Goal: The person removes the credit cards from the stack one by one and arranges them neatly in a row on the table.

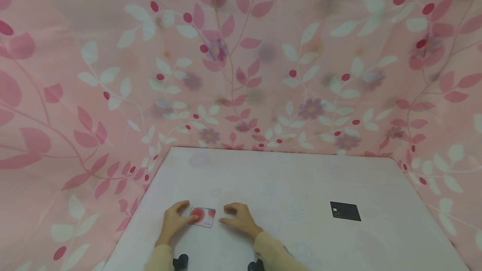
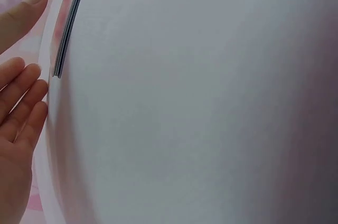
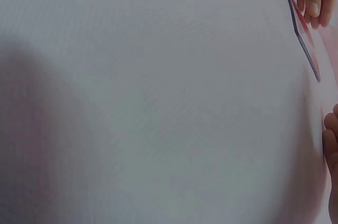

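A booth-like space, whether in a home or studio unclear: pink floral sheeting (image 1: 241, 66) fills the frame's top and sides around a white table (image 1: 278, 187).

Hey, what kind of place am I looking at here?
Probably a small booth-like workspace: pink leaf-patterned walls stand behind and beside a flat white table, where a red and white rectangular card lies.

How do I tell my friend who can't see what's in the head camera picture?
A left hand overlaps a red-and-white card on a table; the right hand is just off the card's right edge. A black card lies farther right; behind is a flowery backdrop.
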{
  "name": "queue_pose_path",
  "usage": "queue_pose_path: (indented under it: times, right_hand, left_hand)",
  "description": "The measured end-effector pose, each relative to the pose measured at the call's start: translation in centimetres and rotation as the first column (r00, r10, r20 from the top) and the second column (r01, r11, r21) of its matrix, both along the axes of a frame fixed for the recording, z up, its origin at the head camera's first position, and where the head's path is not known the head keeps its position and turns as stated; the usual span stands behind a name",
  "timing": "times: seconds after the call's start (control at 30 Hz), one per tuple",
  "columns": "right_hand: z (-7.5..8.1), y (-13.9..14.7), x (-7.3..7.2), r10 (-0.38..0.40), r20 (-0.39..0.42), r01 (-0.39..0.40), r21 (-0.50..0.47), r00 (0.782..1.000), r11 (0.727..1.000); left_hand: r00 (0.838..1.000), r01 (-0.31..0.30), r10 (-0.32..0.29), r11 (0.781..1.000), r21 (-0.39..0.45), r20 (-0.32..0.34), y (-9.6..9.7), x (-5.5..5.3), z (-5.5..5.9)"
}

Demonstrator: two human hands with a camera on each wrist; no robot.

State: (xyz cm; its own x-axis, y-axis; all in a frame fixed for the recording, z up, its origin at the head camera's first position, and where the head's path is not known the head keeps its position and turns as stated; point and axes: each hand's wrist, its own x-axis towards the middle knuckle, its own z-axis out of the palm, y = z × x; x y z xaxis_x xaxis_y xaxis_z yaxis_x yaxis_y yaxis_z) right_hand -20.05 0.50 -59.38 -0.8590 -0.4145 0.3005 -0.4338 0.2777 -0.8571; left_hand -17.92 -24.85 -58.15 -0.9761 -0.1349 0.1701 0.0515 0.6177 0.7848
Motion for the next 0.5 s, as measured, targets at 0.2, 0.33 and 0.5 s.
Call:
queue_pose_path:
  times: [0.2,0.33,0.5]
  right_hand:
    - [-0.8,-1.1,-0.2,-0.024,-0.023,0.026,0.059,0.999,0.998]
    - [-0.8,-1.4,-0.2,-0.04,-0.052,0.045,0.102,0.998,0.994]
    - [-0.7,-1.7,-0.3,-0.045,-0.071,0.057,0.179,0.996,0.982]
  left_hand:
    - [0.998,0.038,-0.036,0.998,-0.044,0.049,-0.2,-0.2,0.0]
    - [0.995,0.069,-0.062,0.994,-0.081,0.08,-0.3,-0.4,-0.2]
    - [0.994,0.1,-0.094,0.988,-0.116,0.052,-0.3,-0.4,-0.4]
